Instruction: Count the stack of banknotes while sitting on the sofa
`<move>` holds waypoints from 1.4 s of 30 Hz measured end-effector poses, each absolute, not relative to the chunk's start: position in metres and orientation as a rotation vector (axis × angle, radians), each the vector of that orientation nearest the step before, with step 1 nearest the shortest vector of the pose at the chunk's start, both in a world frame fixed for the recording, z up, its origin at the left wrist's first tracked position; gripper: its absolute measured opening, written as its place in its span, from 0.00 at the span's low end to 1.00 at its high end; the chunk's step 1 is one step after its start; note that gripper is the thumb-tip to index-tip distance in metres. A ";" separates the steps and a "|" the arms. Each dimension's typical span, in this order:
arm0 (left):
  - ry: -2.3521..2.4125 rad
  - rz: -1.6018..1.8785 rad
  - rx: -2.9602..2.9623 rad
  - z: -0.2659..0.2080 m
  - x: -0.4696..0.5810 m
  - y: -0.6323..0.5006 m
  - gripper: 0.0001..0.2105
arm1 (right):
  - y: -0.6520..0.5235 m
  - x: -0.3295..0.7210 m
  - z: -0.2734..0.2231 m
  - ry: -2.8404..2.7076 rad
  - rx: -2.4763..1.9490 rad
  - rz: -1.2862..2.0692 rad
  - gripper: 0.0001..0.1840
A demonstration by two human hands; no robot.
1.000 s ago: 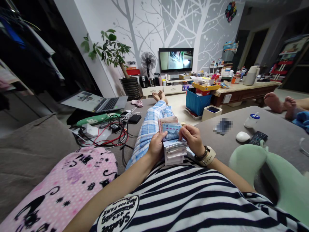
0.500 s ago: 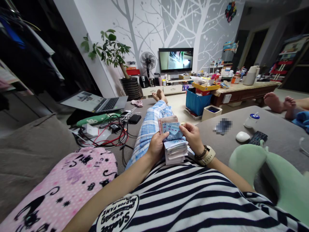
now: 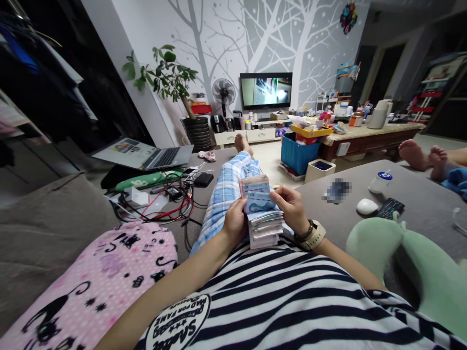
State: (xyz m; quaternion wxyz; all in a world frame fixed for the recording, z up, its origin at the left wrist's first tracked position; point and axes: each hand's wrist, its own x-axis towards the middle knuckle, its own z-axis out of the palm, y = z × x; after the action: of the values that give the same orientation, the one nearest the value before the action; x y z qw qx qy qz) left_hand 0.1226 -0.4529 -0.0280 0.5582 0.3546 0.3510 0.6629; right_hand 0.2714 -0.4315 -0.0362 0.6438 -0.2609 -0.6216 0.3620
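Both hands are at work over the lap, right in the middle of the scene! The left hand has the banknotes gripped by their left edge, thumb on top. Across on the right, the right hand pinches their right edge between thumb and fingers, a narrow hold, with a watch on that wrist. Two blue notes show their faces, one overlapping the other, with pinkish paper peeking out at the far left. Just on the near side sits a thick stack of paper, between the hands and the striped shirt. Plaid trousers stretch away to the far side. Over on the left, an open laptop, a tangle of cables and, nearer, a pink blanket. On the right, a white mouse lies beside a dark remote, a green neck pillow nearer still. Far off, the television glows, and another person's feet rest at far right.
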 end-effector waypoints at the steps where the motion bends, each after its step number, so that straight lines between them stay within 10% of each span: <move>1: 0.842 1.565 0.851 -0.028 0.122 -0.454 0.03 | -0.432 0.272 -0.036 -1.416 -0.584 0.841 0.21; 42: 0.817 1.495 0.831 -0.017 0.124 -0.465 0.05 | -0.434 0.272 -0.033 -1.493 -0.582 0.830 0.25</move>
State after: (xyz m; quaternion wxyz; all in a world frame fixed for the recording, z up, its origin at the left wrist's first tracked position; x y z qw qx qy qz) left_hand 0.1240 -0.4652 -0.0165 0.5836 0.3558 0.3502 0.6404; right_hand 0.2721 -0.4345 -0.0330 0.6197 -0.2532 -0.6493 0.3609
